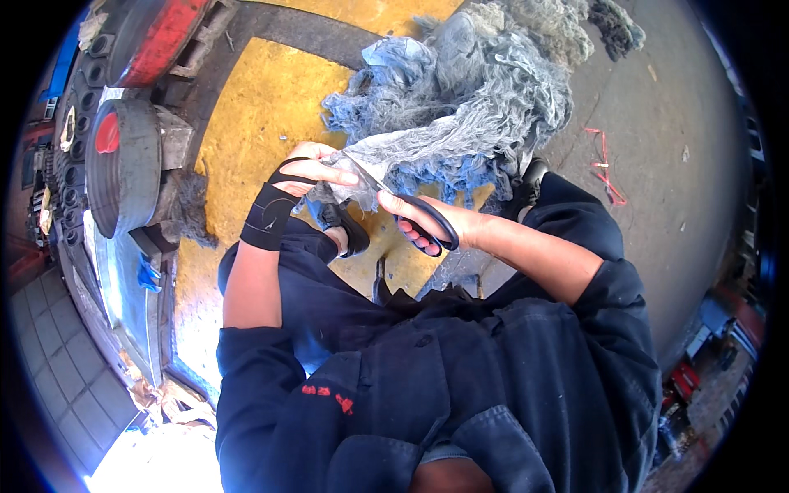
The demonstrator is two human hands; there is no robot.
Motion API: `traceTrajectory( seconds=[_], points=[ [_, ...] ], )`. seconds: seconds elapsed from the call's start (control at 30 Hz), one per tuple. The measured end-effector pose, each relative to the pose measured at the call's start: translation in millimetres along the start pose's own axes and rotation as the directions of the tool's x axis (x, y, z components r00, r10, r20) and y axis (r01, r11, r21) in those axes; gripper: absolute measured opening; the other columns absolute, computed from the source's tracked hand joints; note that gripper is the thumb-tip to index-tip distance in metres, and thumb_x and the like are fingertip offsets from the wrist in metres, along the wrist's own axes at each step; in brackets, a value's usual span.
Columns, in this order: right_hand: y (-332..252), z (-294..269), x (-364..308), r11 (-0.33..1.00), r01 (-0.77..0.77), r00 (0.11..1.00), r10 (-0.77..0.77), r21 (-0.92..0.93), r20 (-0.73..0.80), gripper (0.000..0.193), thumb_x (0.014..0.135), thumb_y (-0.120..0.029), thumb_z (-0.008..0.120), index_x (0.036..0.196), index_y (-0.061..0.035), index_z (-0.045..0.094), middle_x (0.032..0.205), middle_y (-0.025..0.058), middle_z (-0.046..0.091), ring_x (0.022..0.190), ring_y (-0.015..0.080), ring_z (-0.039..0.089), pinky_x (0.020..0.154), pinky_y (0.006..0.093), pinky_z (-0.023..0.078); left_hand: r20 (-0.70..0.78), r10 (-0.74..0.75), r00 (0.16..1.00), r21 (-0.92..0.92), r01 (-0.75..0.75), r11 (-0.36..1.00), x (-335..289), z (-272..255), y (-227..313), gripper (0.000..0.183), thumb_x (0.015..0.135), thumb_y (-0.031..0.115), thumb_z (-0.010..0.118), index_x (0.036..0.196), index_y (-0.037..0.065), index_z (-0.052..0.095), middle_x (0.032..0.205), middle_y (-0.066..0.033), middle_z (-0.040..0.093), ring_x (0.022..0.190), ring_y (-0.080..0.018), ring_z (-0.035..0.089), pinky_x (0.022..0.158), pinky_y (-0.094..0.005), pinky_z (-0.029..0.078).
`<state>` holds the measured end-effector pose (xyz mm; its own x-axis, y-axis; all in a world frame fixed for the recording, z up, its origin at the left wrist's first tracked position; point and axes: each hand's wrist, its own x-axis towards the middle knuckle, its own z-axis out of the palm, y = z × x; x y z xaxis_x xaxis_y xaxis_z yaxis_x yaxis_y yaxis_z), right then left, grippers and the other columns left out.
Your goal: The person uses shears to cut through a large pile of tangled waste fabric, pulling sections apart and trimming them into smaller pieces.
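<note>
Left hand (pixel 319 169) pinches the grey cloth (pixel 485 107), right hand (pixel 427 220) grips scissors (pixel 449 229). I'd keep it taut, snip slowly.

We're holding dark-handled scissors (pixel 449 228), slanting up-left at near end of frayed grey-and-blue fabric (pixel 493 111); fabric is lying heaped, crumpled, on yellow-and-grey floor (pixel 255 123).

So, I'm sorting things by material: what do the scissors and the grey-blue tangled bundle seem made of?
Scissors: likely metal blades, thin and grey; dark, smooth handles, perhaps plastic. Grey-blue tangled bundle: probably textile fibre, matte, judging by the frayed, wrinkled strands; cotton or synthetic, I can't tell.
</note>
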<state>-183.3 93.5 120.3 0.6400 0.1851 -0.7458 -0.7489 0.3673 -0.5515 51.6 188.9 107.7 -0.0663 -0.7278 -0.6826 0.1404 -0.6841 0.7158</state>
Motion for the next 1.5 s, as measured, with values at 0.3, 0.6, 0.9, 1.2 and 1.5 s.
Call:
traceTrajectory(
  seconds=[0.3, 0.6, 0.9, 1.2, 1.5],
  points=[
    [12.2, 1.1, 4.3, 0.999, -0.002, 1.0, 0.0, -0.042, -0.031, 0.068, 0.078, -0.075, 0.04, 0.064, -0.0085, 0.039, 0.053, 0.0007, 0.037, 0.04, 0.0105, 0.038, 0.037, 0.0251, 0.031, -0.034, -0.01, 0.999, 0.068, 0.012, 0.998, -2.4, 0.6, 4.8, 0.031, 0.064, 0.015, 0.078, 0.088, -0.001, 0.068, 0.081, -0.004, 0.067, 0.074, -0.01, 0.06, 0.069, -0.0231, 0.044],
    [1.3, 1.3, 8.9, 0.993, 0.014, 0.999, -0.019, -0.121, -0.04, 0.072, 0.076, -0.079, 0.036, 0.062, -0.0081, 0.038, 0.056, 0.0014, 0.038, 0.045, 0.0115, 0.04, 0.041, 0.025, 0.033, -0.027, -0.047, 0.999, 0.022, 0.048, 0.999, -3.4, 8.8, 8.7, 0.026, 0.065, 0.013, 0.077, 0.086, 0.0, 0.069, 0.082, -0.0049, 0.068, 0.076, -0.0102, 0.061, 0.07, -0.023, 0.044],
    [2.9, 3.3, 1.0, 0.985, 0.053, 0.996, -0.063, -0.164, -0.057, 0.073, 0.078, -0.077, 0.036, 0.054, -0.0078, 0.038, 0.047, 0.002, 0.038, 0.038, 0.0131, 0.044, 0.039, 0.0271, 0.035, 0.01, -0.016, 1.0, -0.03, 0.017, 0.999, -3.8, 3.8, 5.6, 0.027, 0.065, 0.007, 0.078, 0.088, -0.003, 0.068, 0.082, -0.0077, 0.068, 0.076, -0.0117, 0.062, 0.07, -0.0237, 0.047],
    [3.8, 1.1, 16.4, 0.99, 0.043, 0.995, -0.054, -0.132, -0.084, 0.075, 0.072, -0.083, 0.036, 0.055, -0.0093, 0.04, 0.049, 0.0019, 0.039, 0.04, 0.0135, 0.044, 0.039, 0.0275, 0.035, 0.001, 0.006, 1.0, -0.017, -0.006, 1.0, -1.3, 11.6, 0.5, 0.025, 0.065, 0.007, 0.079, 0.086, -0.001, 0.068, 0.081, -0.0069, 0.068, 0.073, -0.0123, 0.062, 0.069, -0.0255, 0.048],
    [-0.9, 3.0, 7.3, 0.955, 0.106, 0.983, -0.143, -0.277, -0.117, 0.075, 0.079, -0.075, 0.037, 0.048, -0.0074, 0.038, 0.045, 0.0043, 0.041, 0.037, 0.0151, 0.047, 0.039, 0.0282, 0.037, -0.056, -0.037, 0.998, 0.004, 0.038, 0.999, -4.1, 9.0, 3.4, 0.027, 0.062, 0.006, 0.079, 0.086, -0.001, 0.069, 0.082, -0.0064, 0.068, 0.076, -0.0119, 0.062, 0.071, -0.0239, 0.046]
  ],
)
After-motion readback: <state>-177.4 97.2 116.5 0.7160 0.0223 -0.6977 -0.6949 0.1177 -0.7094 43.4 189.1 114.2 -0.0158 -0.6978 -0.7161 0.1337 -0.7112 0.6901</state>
